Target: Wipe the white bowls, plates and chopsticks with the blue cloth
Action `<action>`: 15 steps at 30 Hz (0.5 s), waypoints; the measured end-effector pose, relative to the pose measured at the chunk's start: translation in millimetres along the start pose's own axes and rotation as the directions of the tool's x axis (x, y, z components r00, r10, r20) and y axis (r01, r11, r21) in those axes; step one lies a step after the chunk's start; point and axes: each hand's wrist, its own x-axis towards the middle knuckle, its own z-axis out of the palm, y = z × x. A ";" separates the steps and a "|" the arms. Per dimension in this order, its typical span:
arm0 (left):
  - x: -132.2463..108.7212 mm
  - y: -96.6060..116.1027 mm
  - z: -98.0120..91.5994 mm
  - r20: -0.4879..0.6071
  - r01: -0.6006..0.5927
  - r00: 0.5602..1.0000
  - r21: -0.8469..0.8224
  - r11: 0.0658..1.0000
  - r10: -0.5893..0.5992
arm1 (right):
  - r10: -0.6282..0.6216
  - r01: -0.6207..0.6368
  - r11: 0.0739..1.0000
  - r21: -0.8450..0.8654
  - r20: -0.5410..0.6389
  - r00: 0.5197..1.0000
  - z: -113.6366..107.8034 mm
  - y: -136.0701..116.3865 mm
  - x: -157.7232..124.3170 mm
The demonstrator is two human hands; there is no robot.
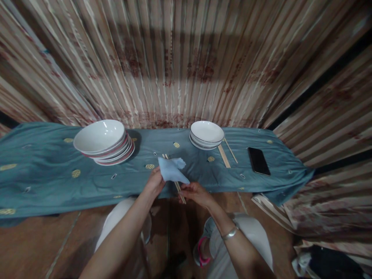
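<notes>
A light blue cloth [173,169] is wrapped over a pair of chopsticks [178,190] near the table's front edge. My left hand [155,181] is closed on the cloth at its left side, its fingers partly hidden beneath it. On the other side, my right hand [196,193] pinches the lower part of the chopsticks, just under the cloth's right corner. The tips of the chopsticks show above the cloth, and their other ends point down toward me.
A tilted stack of large bowls [100,137] stands at the left on the teal tablecloth [148,149]. Behind and right are stacked small plates [207,132], loose chopsticks [224,156] and a black phone [258,161]. A pleated curtain [180,66] hangs behind.
</notes>
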 end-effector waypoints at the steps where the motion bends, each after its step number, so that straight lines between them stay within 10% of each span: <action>1: 1.0 2.0 -0.7 -0.009 -0.006 1.000 -0.007 1.000 0.006 | 0.013 -0.013 1.000 0.001 0.014 1.000 0.0 0.7 -0.2; 15: -4.7 -10.5 -0.8 0.054 0.023 0.998 0.079 0.997 -0.027 | 0.001 -0.001 0.999 -0.049 0.002 1.000 -0.7 -3.8 -1.4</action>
